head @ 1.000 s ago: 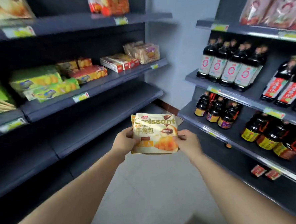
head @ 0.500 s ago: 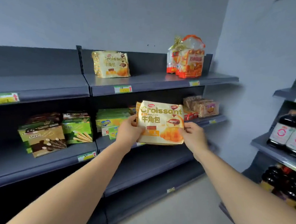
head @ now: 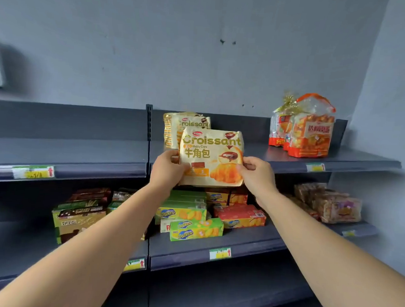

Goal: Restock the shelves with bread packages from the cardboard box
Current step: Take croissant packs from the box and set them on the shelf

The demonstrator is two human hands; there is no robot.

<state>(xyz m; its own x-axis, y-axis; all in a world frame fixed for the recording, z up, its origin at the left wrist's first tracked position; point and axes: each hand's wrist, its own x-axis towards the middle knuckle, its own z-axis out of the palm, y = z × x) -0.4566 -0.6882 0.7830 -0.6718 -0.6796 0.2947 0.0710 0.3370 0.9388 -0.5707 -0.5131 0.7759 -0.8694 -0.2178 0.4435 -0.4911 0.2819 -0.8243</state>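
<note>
Left hand (head: 167,169) and right hand (head: 258,174) clamped on sides of croissant pack (head: 211,151); second pack (head: 174,126) behind, half hidden.

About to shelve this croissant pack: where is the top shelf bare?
Bare: dark grey top shelf between the standing cream croissant pack and the orange bread bags; also its whole left bay. Crowded: the box-filled shelf below.

I'm looking at a small grocery shop. Dark grey metal shelving (head: 362,160) runs across the frame in tiers, and green-and-yellow price labels (head: 33,172) are clipped to the front lips. Packaged food faces outward. There is a Croissant bag (head: 174,125) at top centre, orange bread bags (head: 310,138) at upper right, and green biscuit boxes (head: 195,229) beside red biscuit boxes (head: 240,215) at lower centre.
</note>
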